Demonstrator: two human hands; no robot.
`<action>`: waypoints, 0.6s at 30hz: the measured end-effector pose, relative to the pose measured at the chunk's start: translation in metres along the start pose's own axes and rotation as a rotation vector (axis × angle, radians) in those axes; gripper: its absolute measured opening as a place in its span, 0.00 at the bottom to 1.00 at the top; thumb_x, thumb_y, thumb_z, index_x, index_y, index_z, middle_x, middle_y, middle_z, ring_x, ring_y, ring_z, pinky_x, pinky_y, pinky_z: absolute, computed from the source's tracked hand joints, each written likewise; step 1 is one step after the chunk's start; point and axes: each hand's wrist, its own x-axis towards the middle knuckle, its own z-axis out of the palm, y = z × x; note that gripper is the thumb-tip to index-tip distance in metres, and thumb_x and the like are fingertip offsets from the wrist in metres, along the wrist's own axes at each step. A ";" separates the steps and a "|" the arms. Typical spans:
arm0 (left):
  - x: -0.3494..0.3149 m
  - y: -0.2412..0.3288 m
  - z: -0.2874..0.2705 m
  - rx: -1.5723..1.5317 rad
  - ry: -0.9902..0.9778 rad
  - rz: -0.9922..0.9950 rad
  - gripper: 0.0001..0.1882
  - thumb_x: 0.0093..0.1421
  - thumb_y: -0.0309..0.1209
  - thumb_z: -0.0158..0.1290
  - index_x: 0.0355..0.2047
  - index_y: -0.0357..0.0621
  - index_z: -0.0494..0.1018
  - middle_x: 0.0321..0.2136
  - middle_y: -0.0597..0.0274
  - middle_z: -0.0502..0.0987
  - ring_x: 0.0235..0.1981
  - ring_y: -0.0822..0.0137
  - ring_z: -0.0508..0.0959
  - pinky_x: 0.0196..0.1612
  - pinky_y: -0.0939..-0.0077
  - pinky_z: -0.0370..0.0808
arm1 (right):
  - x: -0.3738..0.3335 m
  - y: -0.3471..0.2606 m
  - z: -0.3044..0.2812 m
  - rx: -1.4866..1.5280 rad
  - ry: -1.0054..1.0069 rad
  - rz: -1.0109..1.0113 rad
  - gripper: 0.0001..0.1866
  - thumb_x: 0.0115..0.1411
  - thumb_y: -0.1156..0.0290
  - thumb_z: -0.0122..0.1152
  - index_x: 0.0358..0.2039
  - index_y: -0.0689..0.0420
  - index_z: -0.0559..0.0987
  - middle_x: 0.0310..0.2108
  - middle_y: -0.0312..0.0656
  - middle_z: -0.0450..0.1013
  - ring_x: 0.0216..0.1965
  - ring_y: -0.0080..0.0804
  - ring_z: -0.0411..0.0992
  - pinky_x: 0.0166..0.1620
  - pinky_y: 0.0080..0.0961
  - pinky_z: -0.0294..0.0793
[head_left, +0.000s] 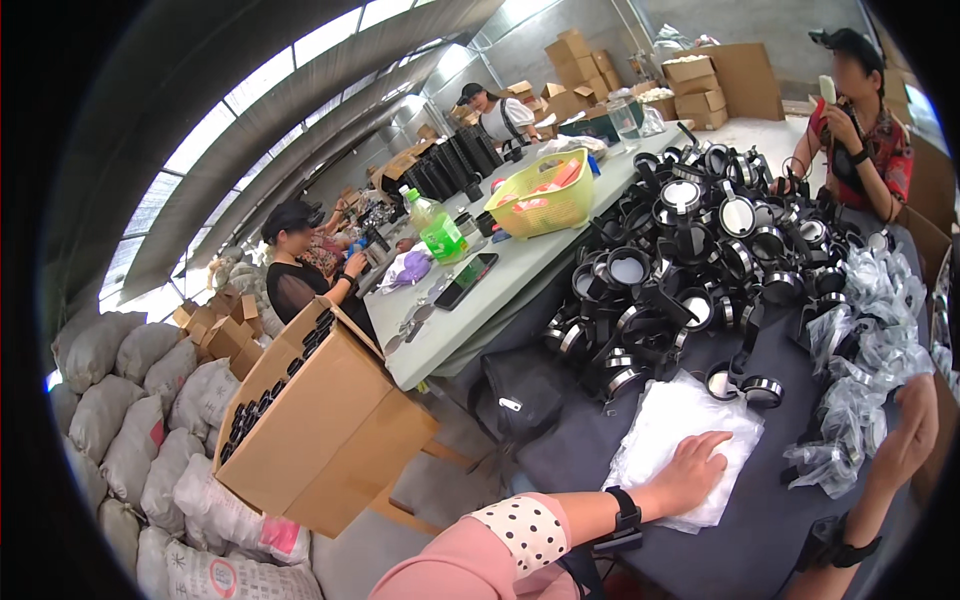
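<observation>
L hand [692,474] palm-down on stack of clear plastic bags [655,432], mostly open, fingers a bit bent; can't tell if it's pinching a bag. R hand [912,430] raised at the R side, nr wrapped parts [868,350], seen edge-on; can't tell how open or if holding anything. Bag stack lies on dark-covered table [570,450], nr its front-L edge. Loose blk/silver round parts [700,230] heaped behind, nearest ones right at stack's far edge, so tight there. Bare strip of cover btwn stack & wrapped parts; more bare cover btwn forearms. Blk bag [517,395] just off table's L side.
</observation>
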 end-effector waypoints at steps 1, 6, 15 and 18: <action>-0.002 -0.001 -0.001 -0.008 0.016 0.003 0.06 0.58 0.26 0.48 0.35 0.38 0.69 0.58 0.49 0.62 0.62 0.49 0.60 0.61 0.54 0.57 | 0.002 -0.011 0.006 -0.049 -0.080 0.040 0.12 0.71 0.71 0.40 0.30 0.62 0.66 0.27 0.35 0.61 0.27 0.20 0.54 0.32 0.17 0.55; -0.002 0.001 0.002 0.000 0.064 0.017 0.07 0.57 0.26 0.48 0.37 0.40 0.68 0.55 0.50 0.63 0.58 0.49 0.62 0.59 0.54 0.60 | 0.002 -0.042 0.031 -0.071 -0.114 0.195 0.05 0.64 0.82 0.47 0.38 0.65 0.72 0.33 0.38 0.69 0.34 0.23 0.66 0.37 0.19 0.66; 0.000 -0.002 -0.001 -0.056 -0.038 0.015 0.07 0.57 0.29 0.53 0.34 0.42 0.70 0.30 0.58 0.71 0.35 0.56 0.72 0.41 0.61 0.67 | -0.055 -0.052 0.079 -0.070 -1.121 0.059 0.09 0.49 0.79 0.61 0.34 0.63 0.79 0.33 0.50 0.74 0.36 0.50 0.74 0.42 0.39 0.73; 0.001 -0.003 -0.002 -0.083 0.013 0.030 0.08 0.56 0.30 0.53 0.33 0.41 0.69 0.30 0.57 0.71 0.35 0.55 0.71 0.40 0.61 0.68 | -0.097 -0.032 0.089 -0.178 -1.316 0.052 0.08 0.52 0.77 0.58 0.34 0.62 0.79 0.33 0.50 0.74 0.36 0.50 0.74 0.42 0.40 0.74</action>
